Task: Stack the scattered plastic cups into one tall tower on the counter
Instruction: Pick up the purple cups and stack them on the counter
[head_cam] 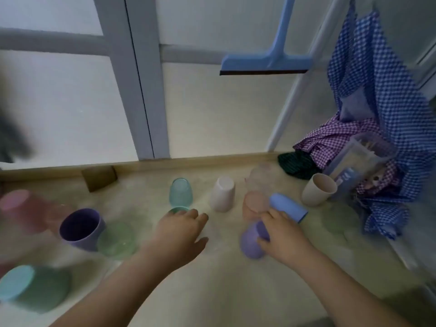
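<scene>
A lilac cup [253,241] sits low and right of centre in the frame, with the right hand [283,234] wrapped round its side, grip closed on it. Just above it a peach cup [253,204] and a blue cup [289,207] on its side crowd the same spot; blur hides whether they touch. The left hand [181,230] reaches toward the middle, fingers loosely spread and holding nothing, its fingertips near a teal cup [180,193].

Further out, a white cup [223,193] stands upside down at centre, a beige cup [318,190] stands open to the right, and a purple cup [81,228] stands open at left beside a pale green cup [116,240]. A pink cup [21,208] and a green cup [35,289] blur at the left edge. All rest on the tabletop [224,279]; no tower shows yet.

To do this step well, I would pick one upright cup as base, bring each next cup over it mouth-aligned, and lower it straight so it nests. The free hand should steady the base. A checked cloth [377,102] hangs at upper right, clear of the work.
</scene>
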The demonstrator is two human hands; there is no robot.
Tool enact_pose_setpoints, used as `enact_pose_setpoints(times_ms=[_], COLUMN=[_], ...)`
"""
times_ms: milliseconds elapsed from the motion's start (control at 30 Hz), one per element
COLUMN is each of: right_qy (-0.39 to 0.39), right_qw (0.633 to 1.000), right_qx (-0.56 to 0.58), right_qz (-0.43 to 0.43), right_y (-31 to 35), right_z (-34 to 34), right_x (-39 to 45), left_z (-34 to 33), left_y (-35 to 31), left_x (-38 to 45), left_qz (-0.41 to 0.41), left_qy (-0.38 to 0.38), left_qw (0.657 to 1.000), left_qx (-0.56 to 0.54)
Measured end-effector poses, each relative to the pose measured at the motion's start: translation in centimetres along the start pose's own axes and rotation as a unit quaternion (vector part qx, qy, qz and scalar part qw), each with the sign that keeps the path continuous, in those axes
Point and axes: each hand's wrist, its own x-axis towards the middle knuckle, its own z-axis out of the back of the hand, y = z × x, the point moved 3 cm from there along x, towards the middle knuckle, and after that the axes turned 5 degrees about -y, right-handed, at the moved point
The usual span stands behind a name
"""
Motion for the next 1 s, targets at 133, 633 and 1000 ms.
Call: enact_pose_setpoints(times_ms=[133, 633, 1000], right_qy=[0.002, -0.024, -0.07], right_qw=[0.999, 0.986, 0.989], right_qx=[0.034, 0.159, 0.093], right_qz=[-0.039, 0.043, 0.092], right_y=[-1.5, 0.4, 3.9], right_z=[-1.6, 6.3, 8.3], right_x=[0.3, 1.8, 11.3], left_z=[-0.9, 0.3, 3.1], left_y=[-0.4, 0.0, 4.3], left_x=[0.6, 2.7, 2.7], left_qz=[-0.011, 0.018, 0.111], left_qy=[-0.012, -0.046, -0.035], left_qw=[1.0, 0.999, 0.993], left_qx=[-0.003, -0.021, -0.016])
